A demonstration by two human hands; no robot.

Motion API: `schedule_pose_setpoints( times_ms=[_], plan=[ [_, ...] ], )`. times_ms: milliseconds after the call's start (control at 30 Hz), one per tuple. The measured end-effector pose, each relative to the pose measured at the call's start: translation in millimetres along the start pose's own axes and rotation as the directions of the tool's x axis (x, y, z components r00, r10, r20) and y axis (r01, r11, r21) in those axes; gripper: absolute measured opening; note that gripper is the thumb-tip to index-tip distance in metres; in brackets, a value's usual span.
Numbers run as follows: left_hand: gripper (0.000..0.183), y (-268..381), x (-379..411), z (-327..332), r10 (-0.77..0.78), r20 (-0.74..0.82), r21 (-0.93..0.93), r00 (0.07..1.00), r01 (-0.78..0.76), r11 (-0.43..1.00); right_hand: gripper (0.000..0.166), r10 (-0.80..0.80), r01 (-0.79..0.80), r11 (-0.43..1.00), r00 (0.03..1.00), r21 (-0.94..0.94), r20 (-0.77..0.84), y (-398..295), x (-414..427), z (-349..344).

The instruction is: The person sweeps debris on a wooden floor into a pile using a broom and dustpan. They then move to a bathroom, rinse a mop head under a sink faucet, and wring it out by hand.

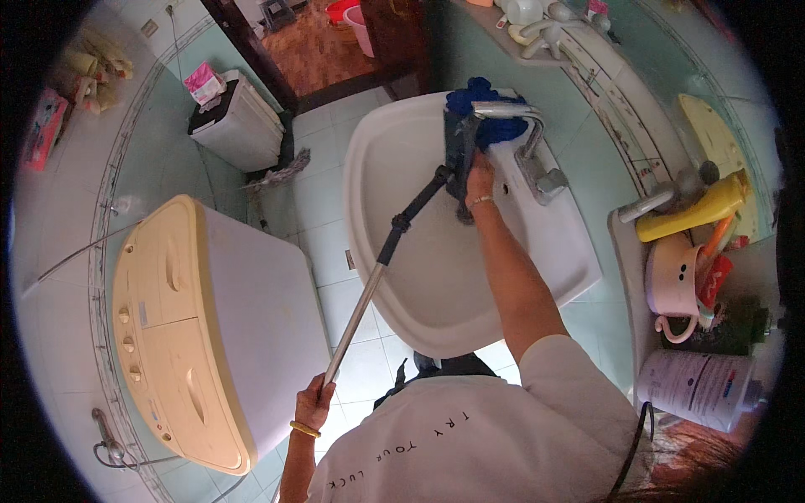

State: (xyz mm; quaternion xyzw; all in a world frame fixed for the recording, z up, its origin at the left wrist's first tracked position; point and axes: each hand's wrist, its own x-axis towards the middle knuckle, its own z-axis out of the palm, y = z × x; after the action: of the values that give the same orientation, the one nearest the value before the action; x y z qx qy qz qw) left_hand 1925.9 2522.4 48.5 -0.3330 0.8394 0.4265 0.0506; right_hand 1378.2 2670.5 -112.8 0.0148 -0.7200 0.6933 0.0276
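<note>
My left hand [313,402] grips the metal pole [355,324] of a flat mop beside the washing machine. The pole slants up to a dark jointed neck [402,220] over the white washbasin [371,157]. My right hand [480,179] holds the dark mop head plate [458,148] near the back of the basin; its fingertips are partly hidden. A blue fabric mop pad [503,129] shows behind the plate, bunched under the chrome faucet [509,109]. Whether water runs from the spout I cannot tell.
A cream-topped twin-tub washing machine [163,327] stands at left. Behind it are a white bin [245,126] topped with a pink tissue pack [204,83] and a grey fluffy duster [283,170]. On the right shelf are a yellow bottle [692,207], a pink cup [673,276] and a white container [695,386].
</note>
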Motion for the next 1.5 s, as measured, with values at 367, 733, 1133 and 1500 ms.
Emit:
schedule_pose_setpoints(
  times_ms=[367, 733, 1133, 1500],
  plan=[
    [0.026, 2.6, 0.0, 6.0, 0.042, -0.051, 0.034, 0.998, -0.040, 0.999, 0.041, -0.541, 0.509, 0.836, 0.828, -0.205, -0.150, -159.6, -20.0, 15.3],
    [0.025, -31.0, 3.2, 25.1, -0.174, 0.142, -0.276, 0.974, 0.208, 0.938, 0.070, 0.103, -0.076, 0.979, 0.985, -0.188, 0.141, -53.5, -39.4, -25.9],
    [0.029, -39.4, 4.7, 42.1, -0.115, 0.114, -0.445, 0.987, 0.154, 0.882, 0.103, 0.618, -0.685, 0.657, 0.729, 0.315, 0.294, -57.1, -60.3, -24.4],
    [0.026, -30.6, -9.1, 40.5, -0.166, 0.052, -0.492, 0.985, 0.170, 0.854, 0.034, -0.312, 0.330, 0.898, 0.944, -0.293, 0.107, -129.3, -83.0, -86.9]
  ],
)
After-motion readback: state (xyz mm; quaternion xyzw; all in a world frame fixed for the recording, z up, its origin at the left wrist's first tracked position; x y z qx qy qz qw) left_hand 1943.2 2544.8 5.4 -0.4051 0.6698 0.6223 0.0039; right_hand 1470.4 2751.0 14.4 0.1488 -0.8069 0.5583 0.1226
